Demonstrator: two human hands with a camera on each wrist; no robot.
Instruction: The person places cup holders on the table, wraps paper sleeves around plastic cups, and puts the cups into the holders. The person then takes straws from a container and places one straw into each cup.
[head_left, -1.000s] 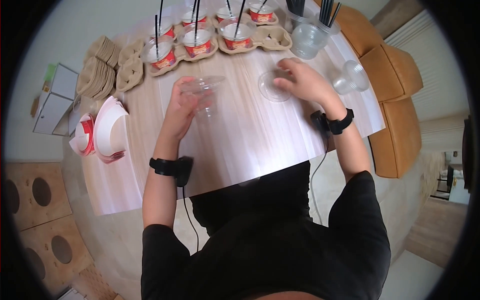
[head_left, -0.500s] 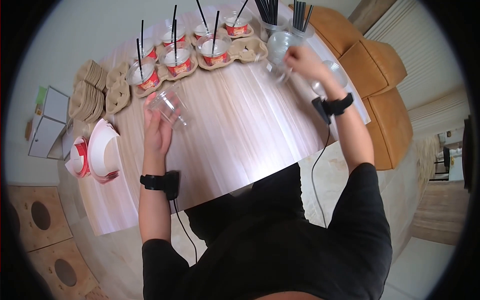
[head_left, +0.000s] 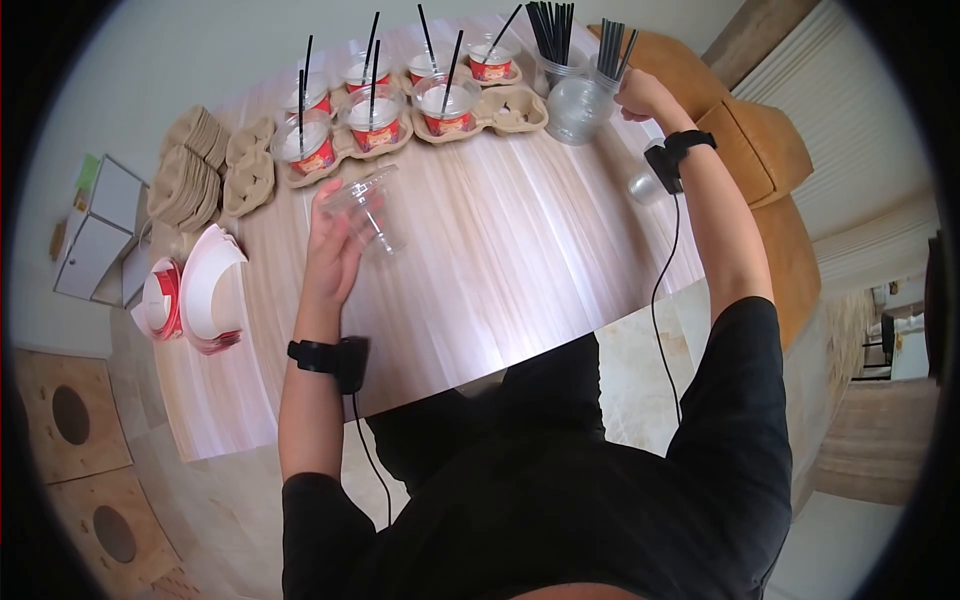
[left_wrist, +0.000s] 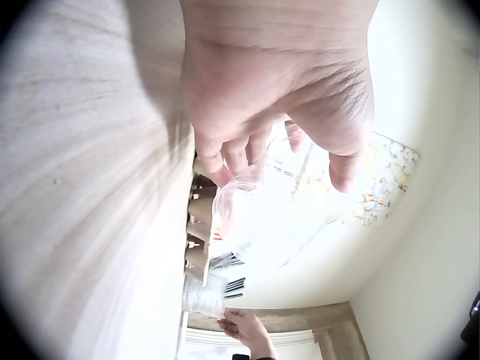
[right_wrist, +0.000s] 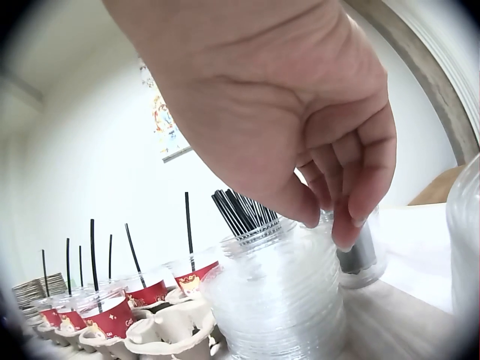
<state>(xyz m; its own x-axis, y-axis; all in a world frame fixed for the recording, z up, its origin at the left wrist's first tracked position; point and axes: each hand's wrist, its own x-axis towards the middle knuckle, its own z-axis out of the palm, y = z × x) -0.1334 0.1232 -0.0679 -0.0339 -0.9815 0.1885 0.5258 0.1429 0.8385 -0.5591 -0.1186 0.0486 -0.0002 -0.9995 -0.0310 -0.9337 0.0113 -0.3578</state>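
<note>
In the head view my left hand (head_left: 333,245) grips a tilted clear plastic cup (head_left: 372,205) above the table. The left wrist view shows my fingers around its side, and the cup (left_wrist: 244,199) is washed out by glare. My right hand (head_left: 648,97) is at the far right, beside a stack of clear plastic pieces (head_left: 578,112) and a clear cup of black straws (head_left: 609,55). From the right wrist, the bent fingers (right_wrist: 367,161) overlap a clear cup with dark contents (right_wrist: 358,255), thumb and forefinger slightly apart. Nothing shows between them.
Red-labelled cups (head_left: 447,122) with black straws stand in pulp carriers (head_left: 513,112) along the back. Stacked carriers (head_left: 185,188) and white paper pieces (head_left: 212,285) are at the left. A clear cup (head_left: 646,187) lies by the right edge, near a tan sofa (head_left: 765,140).
The right hand moved from over a clear disc on the table to the straw cups at far right. The disc no longer shows there. The left hand still holds the clear cup, now tilted differently.
</note>
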